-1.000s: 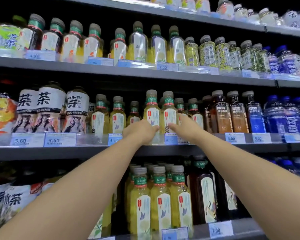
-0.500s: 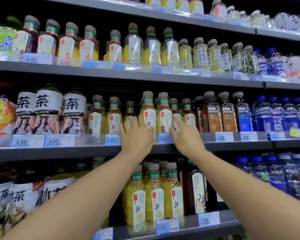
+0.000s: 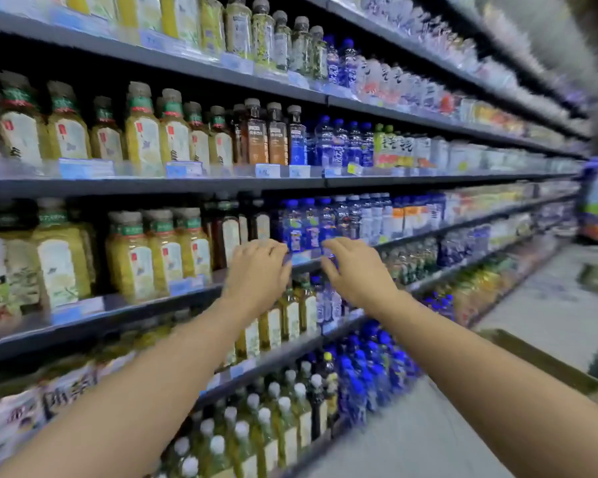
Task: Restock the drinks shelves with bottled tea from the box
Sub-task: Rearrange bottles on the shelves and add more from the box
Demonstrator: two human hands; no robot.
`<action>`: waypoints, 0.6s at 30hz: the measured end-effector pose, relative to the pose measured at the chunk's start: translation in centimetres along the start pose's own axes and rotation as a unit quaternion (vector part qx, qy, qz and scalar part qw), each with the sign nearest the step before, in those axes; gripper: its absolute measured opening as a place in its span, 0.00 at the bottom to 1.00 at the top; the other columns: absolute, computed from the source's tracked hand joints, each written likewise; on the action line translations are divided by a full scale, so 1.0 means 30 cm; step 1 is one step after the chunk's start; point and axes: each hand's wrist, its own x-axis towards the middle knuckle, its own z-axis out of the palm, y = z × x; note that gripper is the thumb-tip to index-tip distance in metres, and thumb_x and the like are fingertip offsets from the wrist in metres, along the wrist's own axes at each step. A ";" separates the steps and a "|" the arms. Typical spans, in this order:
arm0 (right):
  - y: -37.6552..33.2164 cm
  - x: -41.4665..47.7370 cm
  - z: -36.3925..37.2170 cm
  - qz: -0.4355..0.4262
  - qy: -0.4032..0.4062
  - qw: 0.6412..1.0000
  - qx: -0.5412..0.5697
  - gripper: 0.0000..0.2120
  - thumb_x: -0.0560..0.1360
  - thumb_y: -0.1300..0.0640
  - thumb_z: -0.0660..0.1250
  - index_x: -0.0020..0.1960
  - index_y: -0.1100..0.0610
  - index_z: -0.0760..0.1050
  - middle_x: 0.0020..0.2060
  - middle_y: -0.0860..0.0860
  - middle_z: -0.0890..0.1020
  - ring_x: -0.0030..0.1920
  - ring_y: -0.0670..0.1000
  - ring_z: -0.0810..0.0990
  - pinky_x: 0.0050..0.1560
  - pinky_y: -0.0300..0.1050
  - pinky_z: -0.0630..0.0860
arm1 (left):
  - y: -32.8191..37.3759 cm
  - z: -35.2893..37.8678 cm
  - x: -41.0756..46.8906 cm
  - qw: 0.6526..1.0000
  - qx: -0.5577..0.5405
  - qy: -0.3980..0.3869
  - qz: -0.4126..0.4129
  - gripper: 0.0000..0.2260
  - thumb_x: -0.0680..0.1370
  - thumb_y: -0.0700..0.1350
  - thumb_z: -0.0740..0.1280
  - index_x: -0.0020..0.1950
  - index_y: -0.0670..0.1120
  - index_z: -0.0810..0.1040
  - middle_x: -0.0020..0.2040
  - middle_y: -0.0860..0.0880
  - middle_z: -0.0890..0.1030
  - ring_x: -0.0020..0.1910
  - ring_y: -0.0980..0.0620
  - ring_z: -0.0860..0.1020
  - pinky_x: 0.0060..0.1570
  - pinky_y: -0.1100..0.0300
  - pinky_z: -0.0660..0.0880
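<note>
Yellow plastic tea bottles point(image 3: 166, 257) are filling the grey metal shelf point(image 3: 139, 303). I am seeing left hand point(image 3: 256, 274) and right hand point(image 3: 358, 270) loosely curled, empty. I am judging restocking unfinished.

- Head-worn, at about the height of the middle drinks shelves point(image 3: 187, 183), close in front of them.
- Faces obliquely right along their length, tilted slightly down.
- Near shelving on the left; floor point(image 3: 549, 305) receding far right.

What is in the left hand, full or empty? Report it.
Empty. The left hand hovers in front of a shelf edge, fingers loosely curled round nothing; no bottle shows in it.
</note>
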 end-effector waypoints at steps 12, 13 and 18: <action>0.670 -1.495 0.036 0.329 -0.177 0.927 -0.037 0.17 0.82 0.49 0.60 0.67 0.53 0.75 0.64 0.50 0.79 0.64 0.56 0.75 0.62 0.51 0.71 | 1.082 0.486 -0.582 0.958 -0.237 -0.089 0.136 0.11 0.76 0.47 0.72 0.56 0.46 0.83 0.49 0.47 0.84 0.50 0.43 0.82 0.51 0.50 0.76; 0.697 -1.610 0.063 0.351 -0.190 0.916 -0.035 0.17 0.82 0.49 0.60 0.68 0.52 0.75 0.64 0.50 0.78 0.64 0.55 0.75 0.63 0.50 0.71 | 1.163 0.538 -0.643 0.952 -0.250 -0.107 0.143 0.11 0.75 0.46 0.72 0.56 0.46 0.83 0.49 0.46 0.84 0.50 0.42 0.82 0.52 0.49 0.76; 0.766 -2.099 0.211 0.425 -0.266 0.865 -0.018 0.17 0.82 0.50 0.60 0.68 0.52 0.75 0.64 0.50 0.78 0.64 0.54 0.76 0.62 0.49 0.71 | 1.488 0.799 -0.956 0.907 -0.306 -0.212 0.198 0.10 0.77 0.48 0.70 0.57 0.48 0.82 0.51 0.48 0.84 0.51 0.43 0.82 0.54 0.50 0.75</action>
